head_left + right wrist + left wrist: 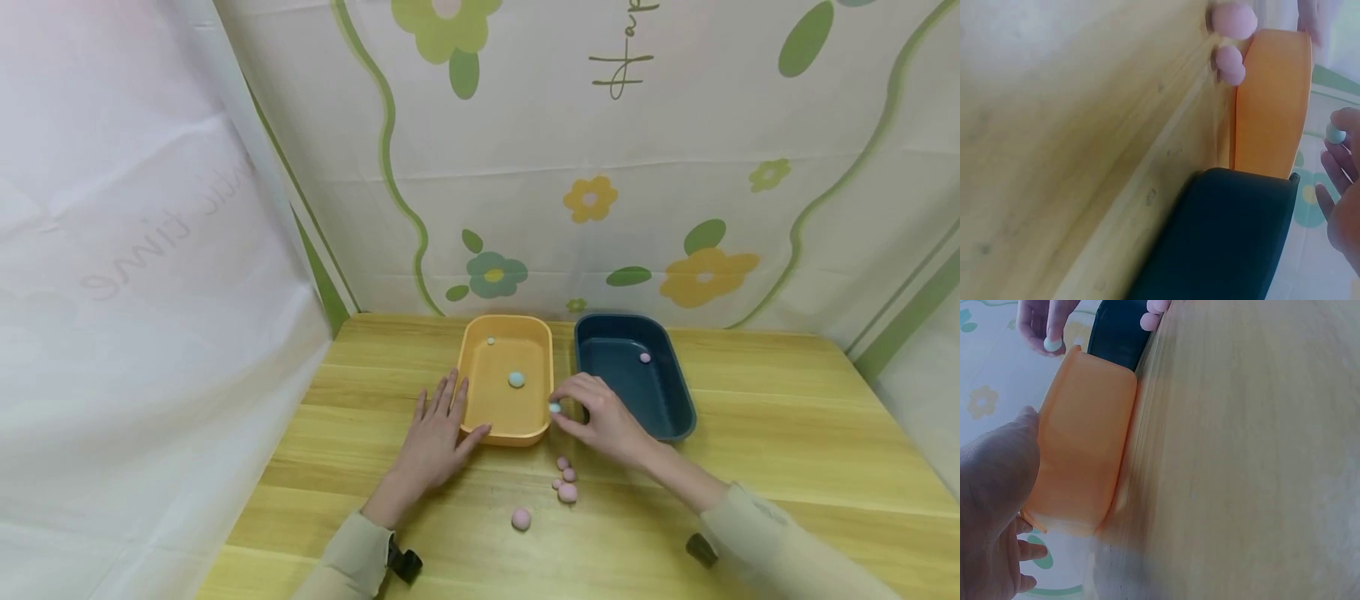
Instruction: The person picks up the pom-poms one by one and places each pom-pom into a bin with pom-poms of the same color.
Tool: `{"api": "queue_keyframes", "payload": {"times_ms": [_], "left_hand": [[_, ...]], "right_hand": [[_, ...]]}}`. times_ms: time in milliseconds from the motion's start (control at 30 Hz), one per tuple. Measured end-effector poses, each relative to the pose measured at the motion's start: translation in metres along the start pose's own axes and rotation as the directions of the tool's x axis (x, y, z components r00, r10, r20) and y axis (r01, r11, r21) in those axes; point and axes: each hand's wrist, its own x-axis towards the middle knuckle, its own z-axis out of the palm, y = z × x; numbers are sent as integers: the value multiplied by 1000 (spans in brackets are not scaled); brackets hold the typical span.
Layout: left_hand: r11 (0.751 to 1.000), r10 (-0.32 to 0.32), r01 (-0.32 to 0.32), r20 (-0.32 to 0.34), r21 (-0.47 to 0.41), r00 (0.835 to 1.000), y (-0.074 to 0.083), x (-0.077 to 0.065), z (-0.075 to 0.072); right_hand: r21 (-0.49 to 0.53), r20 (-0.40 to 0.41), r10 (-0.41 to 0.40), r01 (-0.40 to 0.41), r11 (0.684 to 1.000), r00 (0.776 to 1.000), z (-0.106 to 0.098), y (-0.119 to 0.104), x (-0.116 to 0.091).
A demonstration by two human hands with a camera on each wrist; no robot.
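Two trays stand side by side on the table (787,400), with a narrow gap between them. The yellow tray (487,396), on the person's left, holds two pale blue balls: a small one (491,341) near the far end and a bigger one (516,379) around the middle, to the right. The blue tray (618,371) holds one pink ball (645,357), towards its far right side.

The right hand (603,421) pinches a third pale blue ball (555,408) between thumb and fingertips. That ball is at the yellow tray's right rim, near the front corner; both wrist views show it held above rim height. Whether it is over the inside or just outside the rim, I cannot tell.

The left hand (433,446) lies along the yellow tray's left side, its fingers straight and slightly spread, touching the rim, and its thumb reaching over the front left corner. It is not curled round anything.

In front of the trays, on the table, four pink balls (567,492) sit in a loose line, the biggest nearest the person. Another pink ball (521,519) lies apart from them, nearer the person and to the left
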Motion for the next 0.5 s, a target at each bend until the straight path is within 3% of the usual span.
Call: {"api": "queue_keyframes", "payload": {"times_ms": [500], "left_hand": [[1000, 2, -2, -8, -6, 1000, -1, 0, 1]], "right_hand": [[-13, -27, 21, -21, 1000, 999, 14, 18, 23]]}}
